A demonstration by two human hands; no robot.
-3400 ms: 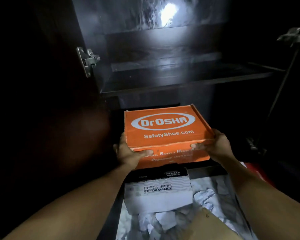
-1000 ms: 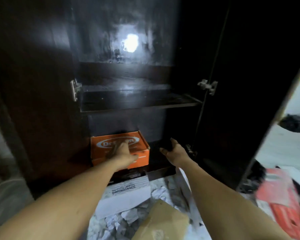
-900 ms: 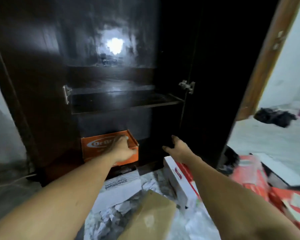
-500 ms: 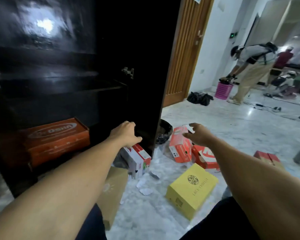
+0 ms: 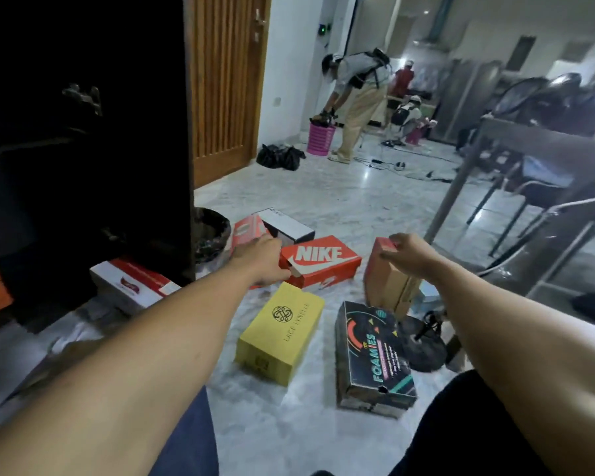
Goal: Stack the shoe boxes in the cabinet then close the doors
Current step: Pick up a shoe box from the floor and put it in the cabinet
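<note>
Swung away from the cabinet (image 5: 83, 149) toward boxes on the floor (image 5: 358, 207). Reaching out: left hand (image 5: 261, 262) at the red box (image 5: 323, 266), grip impossible to tell; right hand (image 5: 409, 252) over the upright brown box (image 5: 389, 283), fingers (image 5: 396, 240) loosely spread, holding nothing.

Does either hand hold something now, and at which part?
Cannot tell: the left hand is at the Nike box, left end; the right hand at the upright box, top.

Cabinet (image 5: 117, 132) is set at left. On the floor (image 5: 340, 201), Nike box (image 5: 323, 266) is laid far, Lace Lynelle box (image 5: 282, 334) near, Foamies box (image 5: 371, 355) to its right.
</note>
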